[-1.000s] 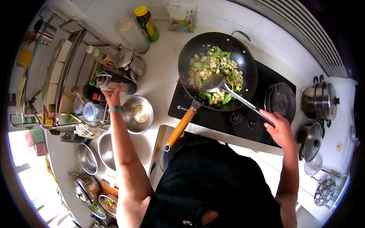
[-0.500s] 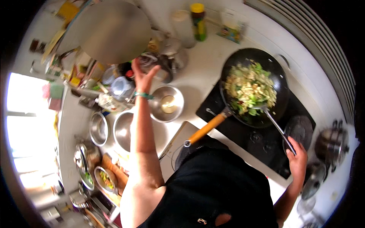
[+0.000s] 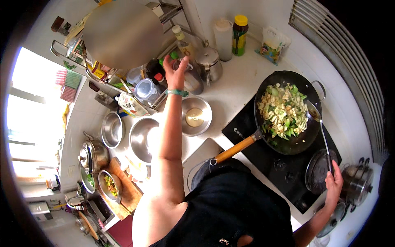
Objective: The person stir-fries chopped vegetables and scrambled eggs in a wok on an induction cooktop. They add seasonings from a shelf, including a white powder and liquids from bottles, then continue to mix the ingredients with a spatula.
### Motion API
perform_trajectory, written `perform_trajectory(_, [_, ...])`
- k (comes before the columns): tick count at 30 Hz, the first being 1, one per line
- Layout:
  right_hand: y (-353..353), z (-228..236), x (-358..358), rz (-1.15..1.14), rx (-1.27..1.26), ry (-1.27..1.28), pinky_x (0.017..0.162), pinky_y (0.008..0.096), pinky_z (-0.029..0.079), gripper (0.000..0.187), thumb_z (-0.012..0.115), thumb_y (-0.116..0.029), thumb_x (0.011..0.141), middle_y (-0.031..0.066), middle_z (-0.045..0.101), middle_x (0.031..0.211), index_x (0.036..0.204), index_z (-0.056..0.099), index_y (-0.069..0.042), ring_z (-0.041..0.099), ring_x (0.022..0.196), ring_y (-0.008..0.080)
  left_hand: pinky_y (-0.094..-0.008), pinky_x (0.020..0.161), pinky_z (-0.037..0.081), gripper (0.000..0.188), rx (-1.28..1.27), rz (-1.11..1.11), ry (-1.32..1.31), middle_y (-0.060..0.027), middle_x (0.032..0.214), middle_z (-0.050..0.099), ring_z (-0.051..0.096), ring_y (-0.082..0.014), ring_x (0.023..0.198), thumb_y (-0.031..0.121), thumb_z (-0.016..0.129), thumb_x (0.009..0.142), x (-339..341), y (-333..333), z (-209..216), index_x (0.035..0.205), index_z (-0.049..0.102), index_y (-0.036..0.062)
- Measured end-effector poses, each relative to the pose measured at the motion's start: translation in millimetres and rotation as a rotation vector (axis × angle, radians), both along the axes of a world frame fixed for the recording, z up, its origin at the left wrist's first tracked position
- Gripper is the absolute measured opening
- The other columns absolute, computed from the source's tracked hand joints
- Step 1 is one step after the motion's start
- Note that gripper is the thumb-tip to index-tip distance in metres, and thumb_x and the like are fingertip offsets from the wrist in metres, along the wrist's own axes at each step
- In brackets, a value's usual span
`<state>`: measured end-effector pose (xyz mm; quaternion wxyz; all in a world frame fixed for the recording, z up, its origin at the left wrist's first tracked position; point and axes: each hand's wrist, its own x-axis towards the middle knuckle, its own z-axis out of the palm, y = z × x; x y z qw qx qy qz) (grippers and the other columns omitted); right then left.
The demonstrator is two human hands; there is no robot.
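Left hand [image 3: 175, 72] open, fingers spread, reaching toward bottle cluster [image 3: 187, 72] at table's far edge. Right hand [image 3: 333, 183] clamped on spatula [image 3: 323, 131] handle, blade resting in wok [image 3: 288, 111] of vegetables on cooktop [image 3: 284, 173]. Advice: grip one bottle firmly; avoid toppling neighbours; keep spatula steady.

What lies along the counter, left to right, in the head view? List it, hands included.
Lidded steel pot → small steel bowl → large steel bowl → left hand → bowl with oil → wok of vegetables → right hand holding spatula → stacked steel pots.
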<state>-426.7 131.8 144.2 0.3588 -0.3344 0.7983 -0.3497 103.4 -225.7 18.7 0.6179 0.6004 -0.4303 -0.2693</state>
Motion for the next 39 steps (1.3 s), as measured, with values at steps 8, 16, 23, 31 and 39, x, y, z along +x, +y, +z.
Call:
perform_trajectory(8, [-9.8,-29.4,0.5,0.059,0.005,-0.054,0.051,0.0147,0.033,0.046,0.056,-0.002,0.087,-0.0060,0.054,0.088,0.132,0.051,-0.007,0.039,0.060,0.0007,-0.0320,0.091,0.043,0.066,-0.013,0.041,-0.010,-0.0164,0.109,0.059,0.056,-0.0218,0.101,0.041,0.076,0.076,8.3,-2.1,-2.1,0.116,0.050,-0.0049])
perform_trajectory(16, [-14.5,-31.6,9.1,0.030,0.038,-0.010,0.050,0.0155,0.033,0.046,0.056,-0.002,0.086,-0.0065,0.053,0.084,0.131,0.052,-0.008,0.038,0.059,0.0009,-0.0299,0.075,0.047,0.048,-0.054,0.156,-0.223,-0.0108,0.087,0.064,0.060,-0.0185,0.080,0.043,0.072,0.080,-4.5,3.5,1.3,0.098,0.059,0.0003])
perform_trajectory(23, [-12.4,-36.5,9.5,0.047,0.045,0.005,0.056,0.0167,0.037,0.045,0.054,-0.001,0.086,-0.0049,0.056,0.091,0.131,0.052,-0.007,0.043,0.064,0.0028,-0.0306,0.073,0.048,0.043,-0.109,0.203,-0.186,-0.0104,0.087,0.065,0.060,-0.0189,0.076,0.041,0.070,0.082,-6.1,-1.3,-5.2,0.094,0.059,0.0012])
perform_trajectory(31, [-15.0,-36.5,15.3,0.030,0.071,0.029,0.068,0.0225,0.044,0.047,0.056,0.000,0.085,0.0018,0.060,0.101,0.131,0.052,-0.006,0.052,0.076,0.0080,-0.0287,0.075,0.048,0.045,-0.085,0.171,-0.202,-0.0075,0.088,0.064,0.058,-0.0153,0.079,0.037,0.072,0.080,-24.3,8.0,19.2,0.104,0.059,0.0016])
perform_trajectory(39, [-10.0,-54.6,46.3,0.286,0.317,0.319,0.084,0.0364,0.047,0.058,0.064,0.000,0.080,0.0157,0.061,0.109,0.134,0.047,-0.015,0.061,0.095,0.0320,-0.0267,0.088,0.043,0.061,-0.184,-0.033,-0.010,-0.0094,0.113,0.057,0.054,-0.0157,0.099,0.029,0.078,0.077,3.3,5.1,-15.2,0.122,0.049,-0.0007])
